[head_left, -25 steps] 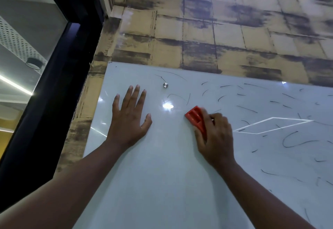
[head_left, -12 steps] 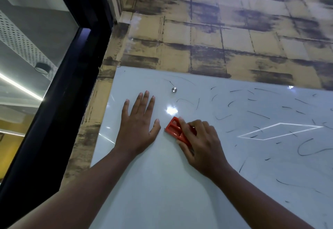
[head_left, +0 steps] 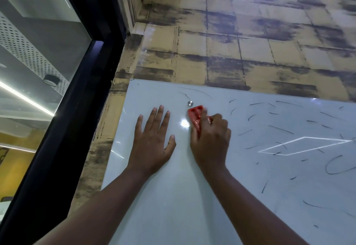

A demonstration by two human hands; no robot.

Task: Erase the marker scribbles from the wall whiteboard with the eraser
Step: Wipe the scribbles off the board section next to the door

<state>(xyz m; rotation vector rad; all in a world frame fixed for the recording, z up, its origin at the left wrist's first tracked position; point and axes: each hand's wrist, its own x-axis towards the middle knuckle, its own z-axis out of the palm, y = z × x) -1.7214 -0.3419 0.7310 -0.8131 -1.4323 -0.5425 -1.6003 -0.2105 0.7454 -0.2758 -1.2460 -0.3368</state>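
Observation:
The white glass whiteboard [head_left: 173, 196] hangs on the wall and fills the lower right of the head view. My right hand [head_left: 211, 140] grips the red eraser [head_left: 196, 114] and presses it flat on the board, just below the round metal mounting stud [head_left: 190, 103] near the top left corner. My left hand [head_left: 153, 142] lies flat on the board with fingers spread, to the left of the eraser. Black marker scribbles [head_left: 281, 129] cover the board to the right; thin strokes [head_left: 194, 90] remain above the stud. The area under my arms is wiped.
A yellow-brown tiled wall [head_left: 240, 42] surrounds the board. A black window frame [head_left: 63, 119] with glass stands to the left, close to the board's left edge. A bright diamond-shaped light reflection [head_left: 304, 145] sits on the board's right part.
My right hand has slid the eraser left, then up toward the metal stud. The curved marks below the stud are gone. My left hand has stayed flat on the board.

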